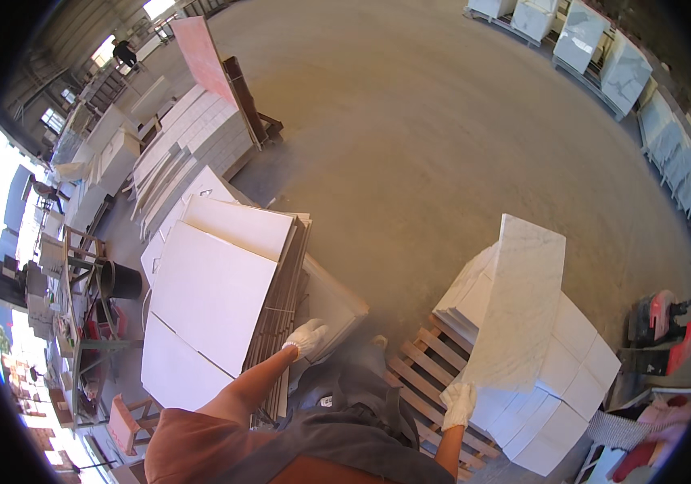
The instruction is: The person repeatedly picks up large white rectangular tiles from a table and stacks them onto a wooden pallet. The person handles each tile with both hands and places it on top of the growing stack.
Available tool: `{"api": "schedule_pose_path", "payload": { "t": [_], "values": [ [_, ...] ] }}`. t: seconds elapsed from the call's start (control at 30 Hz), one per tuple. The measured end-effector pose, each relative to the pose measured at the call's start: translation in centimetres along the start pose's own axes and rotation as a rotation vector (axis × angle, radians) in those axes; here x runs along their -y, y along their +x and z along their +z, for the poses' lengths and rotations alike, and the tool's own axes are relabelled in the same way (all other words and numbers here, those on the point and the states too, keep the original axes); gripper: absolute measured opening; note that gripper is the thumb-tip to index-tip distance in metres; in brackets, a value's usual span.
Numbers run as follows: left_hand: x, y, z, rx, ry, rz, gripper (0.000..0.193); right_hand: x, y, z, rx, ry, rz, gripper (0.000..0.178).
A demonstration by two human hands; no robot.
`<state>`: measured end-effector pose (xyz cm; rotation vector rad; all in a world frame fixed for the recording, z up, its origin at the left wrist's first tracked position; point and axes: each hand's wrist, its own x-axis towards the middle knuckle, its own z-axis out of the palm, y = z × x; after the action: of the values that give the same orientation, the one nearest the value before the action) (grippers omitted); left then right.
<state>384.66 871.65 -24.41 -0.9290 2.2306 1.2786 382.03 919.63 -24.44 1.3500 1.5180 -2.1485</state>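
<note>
A long marble slab (523, 298), pale with grey veins, stands tilted above a stack of white slabs (579, 347) on my right. My right hand (458, 403), in a white knit glove, is closed on its lower left corner. In a matching glove, my left hand (306, 339) hangs beside a tall stack of flattened white cardboard cartons (216, 298) with brown edges. Its fingers are loosely extended, and nothing shows in them. A pale flat panel (331, 302) leans just beyond that hand.
A slatted wooden pallet (430, 363) lies beside my right arm. Further left stand more stacked white slabs (200, 129) and a pink panel (204, 60). A black bucket (123, 281) sits on the left. Red-black equipment (660, 331) and upright marble slabs (628, 73) line the right.
</note>
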Motion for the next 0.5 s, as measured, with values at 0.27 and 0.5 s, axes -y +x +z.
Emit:
{"api": "schedule_pose_path", "payload": {
  "t": [0.27, 0.5],
  "values": [
    [0.4, 1.7, -1.9, 0.039, -0.298, -0.144, 0.056, 4.8, 4.7, 4.8, -0.053, -0.548, -0.099, 0.061],
    [-4.5, 1.5, -3.5, 0.095, -0.117, -0.235, 0.052, 9.0, 7.5, 3.3, -0.274, -0.948, -0.238, 0.067]
  ]
}}
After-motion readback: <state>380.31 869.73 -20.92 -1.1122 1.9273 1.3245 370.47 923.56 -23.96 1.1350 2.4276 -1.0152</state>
